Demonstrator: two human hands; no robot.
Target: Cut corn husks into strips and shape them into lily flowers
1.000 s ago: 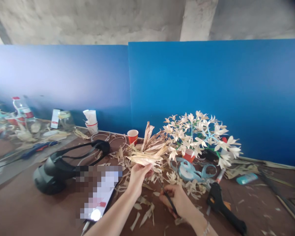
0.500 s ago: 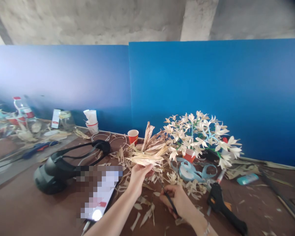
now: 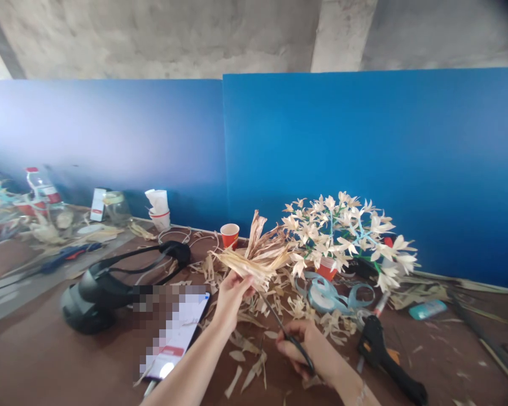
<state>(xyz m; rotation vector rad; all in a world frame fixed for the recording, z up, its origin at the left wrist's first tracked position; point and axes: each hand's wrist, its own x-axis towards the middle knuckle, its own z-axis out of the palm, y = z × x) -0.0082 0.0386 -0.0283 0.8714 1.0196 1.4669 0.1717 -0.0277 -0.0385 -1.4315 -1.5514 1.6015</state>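
My left hand [image 3: 232, 292] is closed on a pale, dried corn husk [image 3: 248, 269], pinched between thumb and fingers. Black-handled scissors [image 3: 295, 345] sit in my right hand [image 3: 309, 347], their blades pointing up and left toward the lower edge of the husk. I cannot tell whether the blades touch it. Behind the held piece lies a pile of browner husks [image 3: 268, 242]. Cut scraps [image 3: 254, 369] are strewn on the brown table below and around both hands.
White husk flowers [image 3: 342, 225] stand in a red cup at the right, beside blue ribbon [image 3: 325, 296] and a black glue gun [image 3: 383, 352]. At left lie a black headset [image 3: 95, 299] and a phone [image 3: 178, 332]. A red paper cup [image 3: 230, 235] stands behind, before a blue partition [image 3: 364, 129].
My left hand has shifted slightly left and up with the husk, which is now tilted differently. The scissors in my right hand have moved a little down and right at the handles.
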